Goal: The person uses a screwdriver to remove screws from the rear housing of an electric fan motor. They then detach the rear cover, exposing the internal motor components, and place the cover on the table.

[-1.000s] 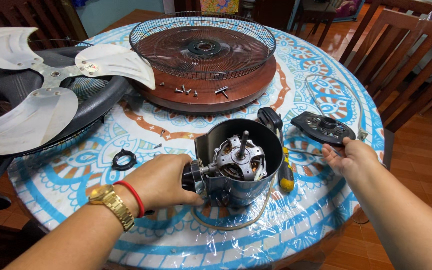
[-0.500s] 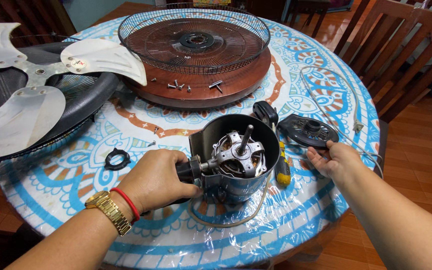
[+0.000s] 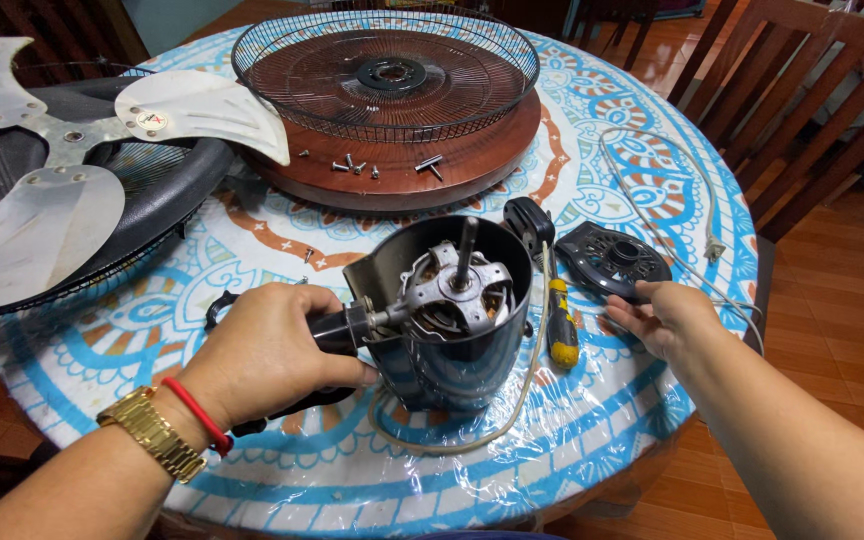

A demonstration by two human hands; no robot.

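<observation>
Gripping fan motor housing left-handed

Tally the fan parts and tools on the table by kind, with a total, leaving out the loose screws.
Motor housing with motor, held by the left hand: 1
Wire fan guards: 2
Metal fan blade: 1
Black vented cover, by the right hand: 1
Yellow-handled screwdriver: 1
Black ring nut, partly hidden: 1
Total: 7

Dark open fan motor housing stands upright, shaft up.
</observation>
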